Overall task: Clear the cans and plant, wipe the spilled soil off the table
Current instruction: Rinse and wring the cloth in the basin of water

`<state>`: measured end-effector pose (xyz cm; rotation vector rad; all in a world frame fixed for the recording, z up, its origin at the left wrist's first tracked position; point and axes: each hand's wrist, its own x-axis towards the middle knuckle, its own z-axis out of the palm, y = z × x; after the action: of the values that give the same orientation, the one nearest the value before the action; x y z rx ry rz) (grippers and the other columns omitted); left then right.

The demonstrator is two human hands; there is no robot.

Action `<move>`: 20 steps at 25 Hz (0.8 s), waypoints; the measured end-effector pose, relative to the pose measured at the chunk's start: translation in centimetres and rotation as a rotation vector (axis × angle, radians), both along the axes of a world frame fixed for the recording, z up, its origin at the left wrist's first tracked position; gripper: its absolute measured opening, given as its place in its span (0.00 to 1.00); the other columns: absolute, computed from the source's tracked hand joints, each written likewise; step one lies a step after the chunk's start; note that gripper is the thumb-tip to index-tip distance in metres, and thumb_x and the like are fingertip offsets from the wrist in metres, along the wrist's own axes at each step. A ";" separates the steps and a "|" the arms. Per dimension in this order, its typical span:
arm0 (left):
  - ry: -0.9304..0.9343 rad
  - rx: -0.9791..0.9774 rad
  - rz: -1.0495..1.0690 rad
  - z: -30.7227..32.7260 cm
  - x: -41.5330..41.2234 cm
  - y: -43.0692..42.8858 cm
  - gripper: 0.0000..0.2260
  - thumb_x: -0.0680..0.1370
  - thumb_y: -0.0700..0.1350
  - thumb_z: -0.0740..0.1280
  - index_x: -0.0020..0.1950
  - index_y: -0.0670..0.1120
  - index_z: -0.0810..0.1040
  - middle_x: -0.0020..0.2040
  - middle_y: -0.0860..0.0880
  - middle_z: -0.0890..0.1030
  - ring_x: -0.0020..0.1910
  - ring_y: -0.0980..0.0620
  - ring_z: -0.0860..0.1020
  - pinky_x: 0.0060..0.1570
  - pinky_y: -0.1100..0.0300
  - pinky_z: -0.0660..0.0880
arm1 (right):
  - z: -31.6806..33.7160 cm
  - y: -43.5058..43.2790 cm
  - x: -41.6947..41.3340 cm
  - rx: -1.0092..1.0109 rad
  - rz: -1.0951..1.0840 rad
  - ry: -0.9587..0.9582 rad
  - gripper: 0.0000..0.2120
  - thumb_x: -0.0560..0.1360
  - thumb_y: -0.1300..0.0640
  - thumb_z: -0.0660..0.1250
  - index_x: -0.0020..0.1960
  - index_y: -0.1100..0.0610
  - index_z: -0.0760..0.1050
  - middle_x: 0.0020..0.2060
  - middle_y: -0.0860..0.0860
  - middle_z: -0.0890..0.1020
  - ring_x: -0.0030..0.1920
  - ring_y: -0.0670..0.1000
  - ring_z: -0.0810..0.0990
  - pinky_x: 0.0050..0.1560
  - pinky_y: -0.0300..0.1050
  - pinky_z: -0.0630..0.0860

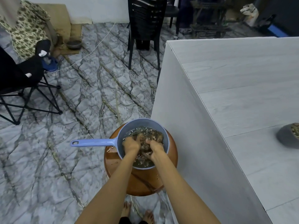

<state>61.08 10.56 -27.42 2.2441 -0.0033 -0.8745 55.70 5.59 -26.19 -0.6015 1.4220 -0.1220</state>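
A grey marble-veined floor (pixel 90 88) is seen, bounded by a white wall (pixel 100 8). Stacked black chairs (pixel 145 21) are placed beside the pale wood-grain counter (pixel 234 81); a folding chair (pixel 19 88) is set left.

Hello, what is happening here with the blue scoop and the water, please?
A person stands barefoot beside a white table. Both hands, the left hand and the right hand, are plunged into a blue handled water scoop that sits on a round brown stool. They squeeze something brownish in murky water, likely a cloth, though this cannot be told for sure. A grey pot stands at the table's right edge.
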 end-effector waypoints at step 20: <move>-0.106 0.094 -0.143 0.3 1.0 0.4 0.24 0.81 0.52 0.53 0.52 0.33 0.78 0.52 0.35 0.80 0.53 0.38 0.77 0.49 0.51 0.71 | 2.7 -0.1 -2.0 -0.124 0.346 -0.047 0.28 0.71 0.58 0.69 0.68 0.60 0.64 0.62 0.58 0.75 0.60 0.57 0.74 0.62 0.51 0.73</move>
<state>62.04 10.94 -27.13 2.3995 -0.1766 -0.8449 53.72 5.54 -23.53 -0.9318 1.2519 0.0505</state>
